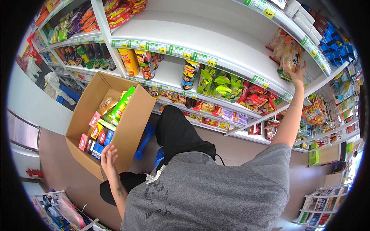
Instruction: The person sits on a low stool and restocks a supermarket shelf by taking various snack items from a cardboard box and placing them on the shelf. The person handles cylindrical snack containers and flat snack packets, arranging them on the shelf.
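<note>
My right hand (295, 73) reaches to the right end of a white shelf and touches a clear snack bag (291, 55), one of a few standing there; whether its fingers are closed on the bag I cannot tell. Over the near edge of an open cardboard box (138, 115) is my left hand (109, 157), fingers apart and holding nothing. Inside the box lie a green snack canister (122, 105), a bagged snack (107, 104) and several small Nabati boxes (96, 130).
Below the upper shelf stand a yellow chip canister (128, 62), a dark chip canister (189, 74), green snack bags (222, 85) and red snack bags (258, 99). A blue plastic stool (144, 141) is partly hidden by the box. Wire racks (323, 195) stand at lower right.
</note>
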### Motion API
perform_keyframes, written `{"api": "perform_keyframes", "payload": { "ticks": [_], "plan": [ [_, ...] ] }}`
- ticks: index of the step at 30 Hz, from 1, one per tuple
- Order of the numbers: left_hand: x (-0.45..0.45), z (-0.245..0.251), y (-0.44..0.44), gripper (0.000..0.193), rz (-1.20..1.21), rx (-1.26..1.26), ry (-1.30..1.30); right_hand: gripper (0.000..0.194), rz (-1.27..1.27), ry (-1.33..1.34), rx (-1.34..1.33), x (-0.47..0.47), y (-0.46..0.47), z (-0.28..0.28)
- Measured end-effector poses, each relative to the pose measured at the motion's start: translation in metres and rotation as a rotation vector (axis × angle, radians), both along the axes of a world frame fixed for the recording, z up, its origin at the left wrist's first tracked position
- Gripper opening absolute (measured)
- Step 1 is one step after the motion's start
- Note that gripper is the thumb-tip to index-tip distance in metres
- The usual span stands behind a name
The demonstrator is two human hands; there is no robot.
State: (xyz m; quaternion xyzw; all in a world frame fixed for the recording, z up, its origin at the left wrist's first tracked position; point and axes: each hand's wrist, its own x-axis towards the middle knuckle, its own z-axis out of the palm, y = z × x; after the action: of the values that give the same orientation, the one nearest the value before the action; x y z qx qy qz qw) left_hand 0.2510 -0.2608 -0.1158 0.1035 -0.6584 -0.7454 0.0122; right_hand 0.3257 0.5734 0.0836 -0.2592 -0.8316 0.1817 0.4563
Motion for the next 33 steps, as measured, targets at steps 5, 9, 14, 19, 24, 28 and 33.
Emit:
{"api": "perform_keyframes", "payload": {
  "ticks": [5, 9, 14, 19, 24, 28, 33],
  "plan": [
    [0.001, -0.008, -0.013, 0.035, 0.008, -0.017, -0.005, 0.139, -0.167, -0.047, -0.127, 0.006, 0.012, -0.02],
    [-0.003, -0.023, -0.024, 0.033, 0.055, -0.11, 0.072, 0.137, -0.343, -0.155, -0.081, 0.007, -0.019, -0.02],
    [-0.009, -0.066, -0.041, 0.043, 0.216, -1.039, 0.333, 0.122, -0.327, -0.174, 0.228, 0.008, -0.06, -0.011],
    [-0.021, -0.086, -0.047, 0.055, 0.088, -1.514, 0.235, 0.081, -0.156, 0.105, 0.595, -0.026, -0.201, 0.002],
    [-0.023, -0.094, -0.05, 0.048, 0.12, -1.556, 0.196, 0.056, 0.434, 0.219, 0.558, -0.066, -0.33, -0.075],
    [-0.021, -0.095, -0.05, 0.044, 0.155, -1.509, 0.2, 0.057, 0.842, -0.058, 0.298, -0.078, -0.423, -0.189],
    [-0.026, -0.092, -0.056, 0.05, 0.042, -1.612, 0.122, 0.083, 1.051, -0.512, 0.065, -0.05, -0.49, -0.304]
  ]
}}
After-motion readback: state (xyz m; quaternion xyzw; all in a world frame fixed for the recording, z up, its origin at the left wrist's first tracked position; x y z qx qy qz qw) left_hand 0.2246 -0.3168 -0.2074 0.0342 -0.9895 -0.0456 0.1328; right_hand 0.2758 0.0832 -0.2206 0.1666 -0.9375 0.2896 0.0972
